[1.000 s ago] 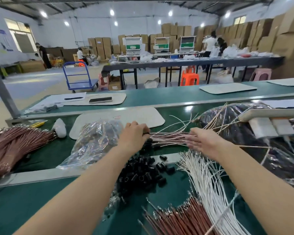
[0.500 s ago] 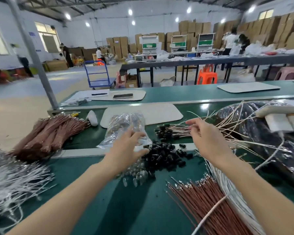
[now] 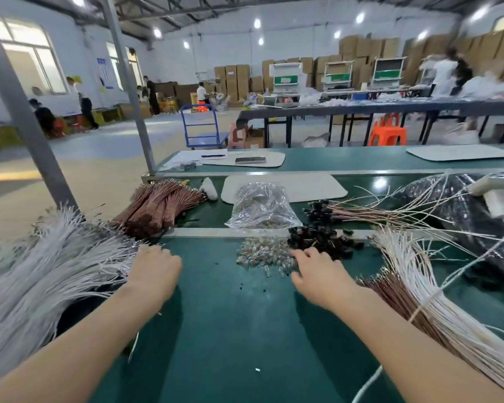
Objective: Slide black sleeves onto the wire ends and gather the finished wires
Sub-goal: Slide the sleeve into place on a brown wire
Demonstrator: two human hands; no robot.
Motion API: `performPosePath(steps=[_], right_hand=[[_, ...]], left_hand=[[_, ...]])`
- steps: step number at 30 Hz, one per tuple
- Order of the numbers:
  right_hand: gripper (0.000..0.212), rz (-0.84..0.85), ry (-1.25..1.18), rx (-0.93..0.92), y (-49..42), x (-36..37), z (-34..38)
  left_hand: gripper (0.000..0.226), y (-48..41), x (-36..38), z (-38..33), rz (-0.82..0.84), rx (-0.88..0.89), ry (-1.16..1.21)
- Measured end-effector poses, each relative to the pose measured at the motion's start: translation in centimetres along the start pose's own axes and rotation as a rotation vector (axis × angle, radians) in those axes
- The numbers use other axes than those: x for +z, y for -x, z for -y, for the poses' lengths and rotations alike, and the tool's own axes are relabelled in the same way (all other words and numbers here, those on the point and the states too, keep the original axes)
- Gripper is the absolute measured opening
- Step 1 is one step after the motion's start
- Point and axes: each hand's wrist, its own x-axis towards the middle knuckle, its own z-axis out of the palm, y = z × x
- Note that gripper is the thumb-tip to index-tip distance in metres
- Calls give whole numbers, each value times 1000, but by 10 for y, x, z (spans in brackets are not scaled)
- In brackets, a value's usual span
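Black sleeves (image 3: pixel 322 241), short and tubular, lie heaped on the green bench (image 3: pixel 233 330) by the metal dividing strip, just beyond the right hand (image 3: pixel 322 276). Finished wires (image 3: pixel 361 213), thin and pinkish, each capped with a black sleeve at its left end, fan out behind the heap. Right hand rests palm down, fingers spread loosely, touching small clear parts (image 3: pixel 262 253); nothing is gripped. Left hand (image 3: pixel 154 271) lies knuckles up at the edge of the white wire bundle (image 3: pixel 50 266); whether it holds any strand cannot be told.
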Motion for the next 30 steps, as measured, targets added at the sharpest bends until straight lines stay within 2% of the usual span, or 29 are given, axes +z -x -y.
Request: performPosePath(steps=[3,10,12,15,18,21,25,30], right_hand=[[56,91,49,50,1,12,3],[49,-21,57,26,-2,20,1],[46,-55,47,29,-5,22,-3],[45,-128,25,30,-6,26,-5],[50,-196,24,4,-7,29,0],[51,-182,25,-6,-8,28,7],[50,-128,77,21,-8,27,15],[48,-111,52,24,-8,25,19]], left_hand=[[30,4,7,0,48,-20,-131],[31,-4,5,-7,76,-41,-143],[25,-7,-1,-3,68,-18,-71],[21,-5,-26,15,27,15,204],[20,4,-51,48,90,32,340],[20,17,-60,82,225,49,216],[34,35,-56,107,366,36,27],[16,40,-34,111,476,38,4]])
